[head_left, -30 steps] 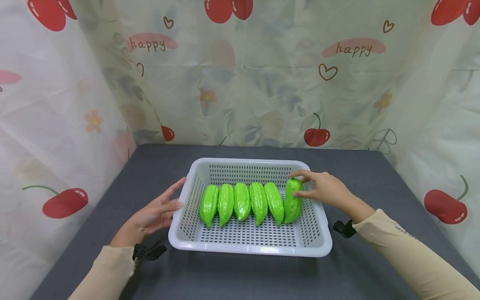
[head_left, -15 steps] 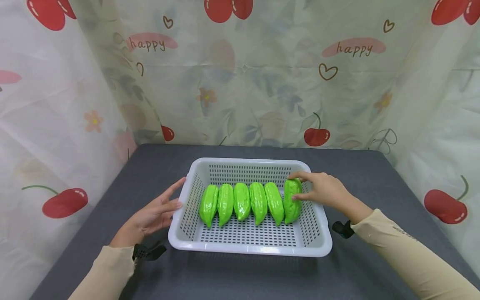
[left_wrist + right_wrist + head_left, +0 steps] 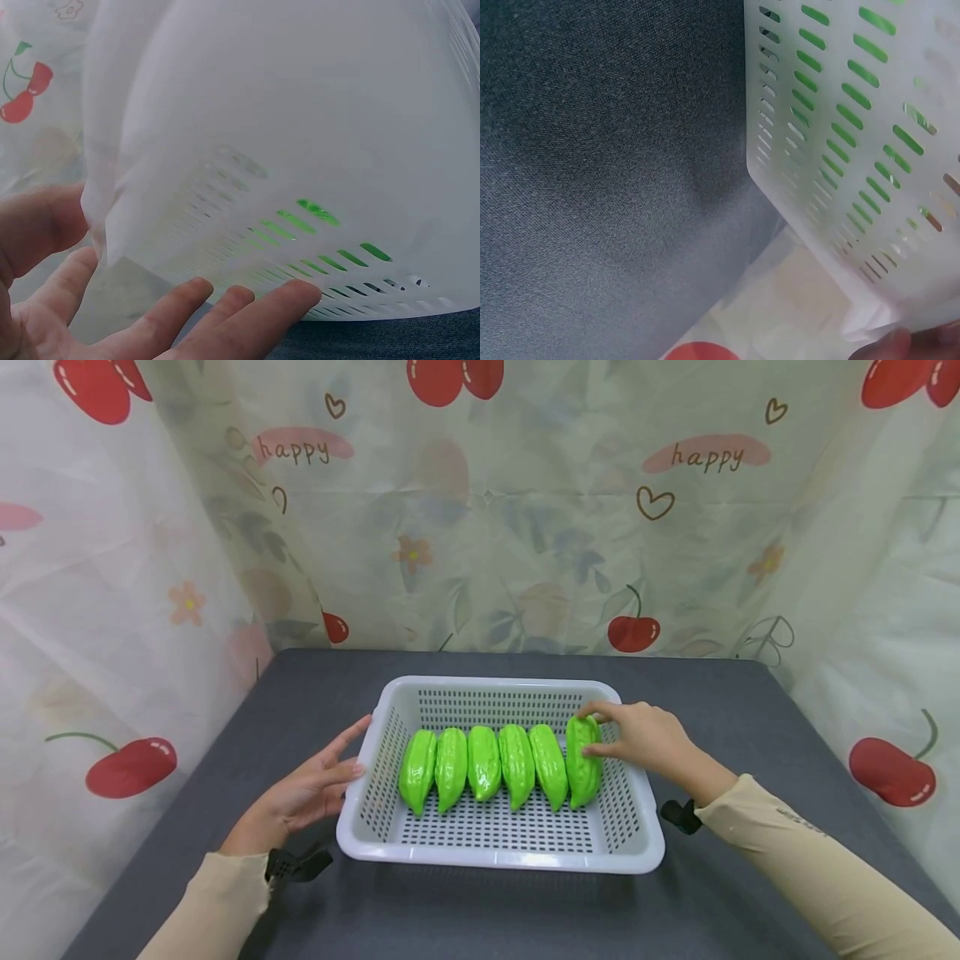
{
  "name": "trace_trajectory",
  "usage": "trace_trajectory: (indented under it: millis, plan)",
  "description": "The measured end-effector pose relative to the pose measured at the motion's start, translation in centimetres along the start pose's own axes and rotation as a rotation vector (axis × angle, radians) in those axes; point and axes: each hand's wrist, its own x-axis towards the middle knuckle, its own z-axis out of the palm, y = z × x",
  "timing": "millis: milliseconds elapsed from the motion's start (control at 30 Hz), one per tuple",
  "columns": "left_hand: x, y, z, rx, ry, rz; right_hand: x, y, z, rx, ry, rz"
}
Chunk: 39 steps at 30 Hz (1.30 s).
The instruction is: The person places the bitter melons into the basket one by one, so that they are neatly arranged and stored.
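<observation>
Several bright green, ridged bitter melons (image 3: 483,764) lie in a row inside a white slotted basket (image 3: 495,857). In the head view, my right hand (image 3: 648,735) pinches the rightmost bitter melon (image 3: 582,777) between thumb and fingers, close to its upper end. My left hand (image 3: 311,785) holds the basket's left rim. In the left wrist view, its fingers (image 3: 247,319) lie against the outer wall and the thumb reaches the rim, its tip hidden. The right wrist view mostly has the basket's wall (image 3: 810,150), with green showing through the slots and part of a finger (image 3: 896,346) below.
The basket stands on a dark grey table (image 3: 480,918). A printed curtain (image 3: 495,568) with cherries and hearts hangs behind and at both sides. A black wrist strap (image 3: 296,864) is on my left wrist and another black device (image 3: 681,817) on my right.
My right hand has moved slightly left with the rightmost bitter melon, bringing it nearer to the row. The left hand and the basket have not moved.
</observation>
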Motion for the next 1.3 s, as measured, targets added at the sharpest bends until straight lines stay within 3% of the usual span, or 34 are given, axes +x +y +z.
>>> trace_trajectory:
  millis: [1300]
  plan:
    - [-0.25, -0.15, 0.28, 0.009, 0.032, -0.001, 0.23, -0.28, -0.01, -0.025, -0.034, 0.021]
